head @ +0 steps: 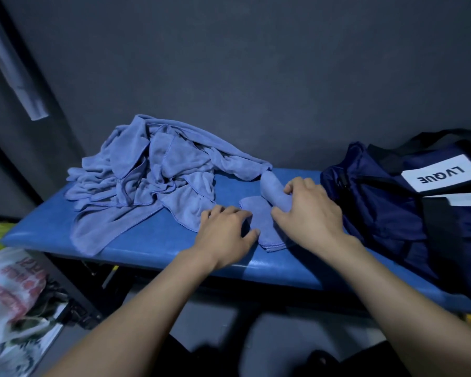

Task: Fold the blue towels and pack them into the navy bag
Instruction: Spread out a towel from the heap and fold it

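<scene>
Landmark = the blue bench (152, 248). Going L to R:

On the bench's left half, a loose pile of unfolded blue towels (147, 175), heaped toward the wall side.

Just right of the pile, bench centre: left hand (226, 227), fingers spread and fairly straight, pressing flat on the near-left part of the towel being folded (259, 216). Not gripping.

That towel lies w/ its long axis running diagonally, from the bench's front edge up and right toward the wall; far end is rolled into a tube.

Right hand (310, 208) sits on that rolled end, fingers curled round it, thumb at the near side — holding the roll.

Bench's right end: navy bag (378, 208), just beside the right hand, white label on top; can't tell if it's unzipped.

Judgement: right hand is nearer the bag, so the roll likely goes rightward w/ that hand.
</scene>
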